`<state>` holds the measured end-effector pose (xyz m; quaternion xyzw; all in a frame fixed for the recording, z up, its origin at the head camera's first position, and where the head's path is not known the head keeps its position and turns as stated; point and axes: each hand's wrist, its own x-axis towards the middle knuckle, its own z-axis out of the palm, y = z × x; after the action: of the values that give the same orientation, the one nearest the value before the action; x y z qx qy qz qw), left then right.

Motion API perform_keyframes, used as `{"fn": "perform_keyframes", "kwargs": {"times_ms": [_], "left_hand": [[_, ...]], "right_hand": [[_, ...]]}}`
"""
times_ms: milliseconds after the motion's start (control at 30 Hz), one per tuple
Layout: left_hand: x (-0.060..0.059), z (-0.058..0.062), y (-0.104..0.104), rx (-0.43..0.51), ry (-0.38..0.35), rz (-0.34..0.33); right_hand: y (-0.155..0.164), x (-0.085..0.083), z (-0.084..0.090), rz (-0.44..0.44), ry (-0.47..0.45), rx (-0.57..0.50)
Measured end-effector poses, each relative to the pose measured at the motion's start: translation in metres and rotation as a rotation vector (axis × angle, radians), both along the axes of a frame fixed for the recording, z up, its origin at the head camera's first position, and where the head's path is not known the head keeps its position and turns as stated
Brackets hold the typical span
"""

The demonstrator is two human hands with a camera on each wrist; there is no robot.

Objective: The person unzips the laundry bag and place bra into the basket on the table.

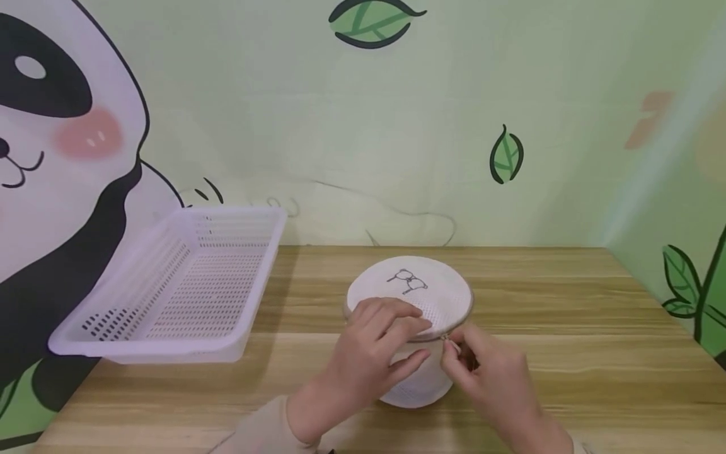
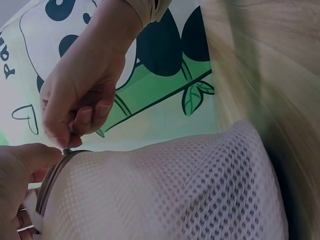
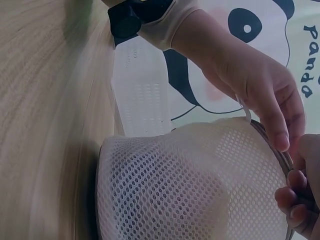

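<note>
A round white mesh laundry bag (image 1: 409, 277) stands upright on the wooden table, a dark outline drawing on its lid and a grey-brown zipper around the rim. My left hand (image 1: 371, 347) rests on the lid's near left part, fingers loosely bent and thumb apart by the side wall. At the near right of the rim, my right hand (image 1: 493, 372) pinches the small zipper pull (image 1: 445, 337) between thumb and finger. From the left wrist view, the mesh side wall (image 2: 165, 190) looks dented and slightly creased. Whatever is inside the bag cannot be made out.
On the left of the table sits a pale plastic basket (image 1: 210, 290) with perforated walls and floor. Behind the table (image 1: 567, 302) rises a wall (image 1: 238, 126) printed with a panda and leaves. A dark band with a device (image 3: 125, 22) circles the left wrist.
</note>
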<state>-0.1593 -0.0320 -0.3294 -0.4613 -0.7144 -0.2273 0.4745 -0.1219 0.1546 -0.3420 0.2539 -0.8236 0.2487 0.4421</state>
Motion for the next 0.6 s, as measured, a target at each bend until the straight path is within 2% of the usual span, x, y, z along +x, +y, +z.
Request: {"fn": "perform_keyframes", "kwargs": {"times_ms": [133,300,600], "left_hand": [[-0.0012,-0.0021,0.0012,-0.002,0.013,0.007],[-0.0031,-0.0036,0.002,-0.008,0.037,0.023],[-0.0064,-0.0065,0.0014,-0.025,0.133,0.046]], "right_hand": [[-0.0023,0.0017,-0.0016,0.017,-0.006,0.001],[-0.0046,0.0023,-0.0042,0.03,0.028,0.014],[-0.0042,0.0043,-0.0037,0.03,0.044,0.028]]}}
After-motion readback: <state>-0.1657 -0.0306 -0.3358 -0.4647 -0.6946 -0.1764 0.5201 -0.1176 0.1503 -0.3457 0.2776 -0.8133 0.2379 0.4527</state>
